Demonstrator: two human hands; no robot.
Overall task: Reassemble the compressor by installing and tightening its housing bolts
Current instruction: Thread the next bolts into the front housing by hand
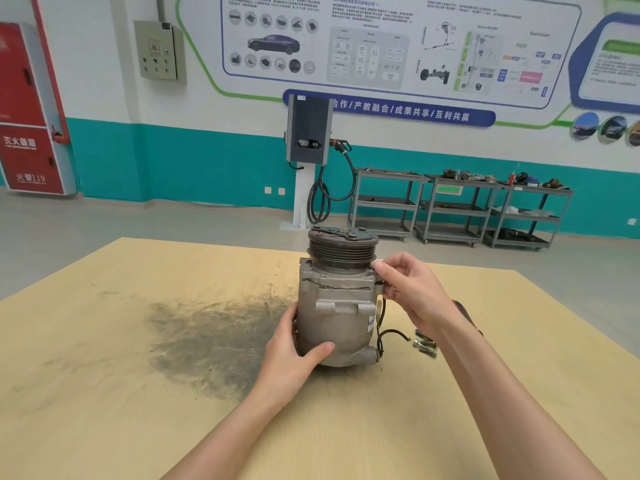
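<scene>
Grey compressor (337,299) mid-table, left hand (294,355) gripping it, right hand (408,292) pinching its flange.

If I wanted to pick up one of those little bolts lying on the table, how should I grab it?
Pinch a loose bolt across its thin shank, coming straight down from above. The bolts lie flat on the table, just right of the compressor, so only their sides offer grip. The black wire curls close by, so approach from the right.

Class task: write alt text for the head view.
A left hand steadies an upright grey metal compressor on a pale wooden table, while the right hand pinches something at its upper edge. Loose metal bolts lie beside it.
</scene>
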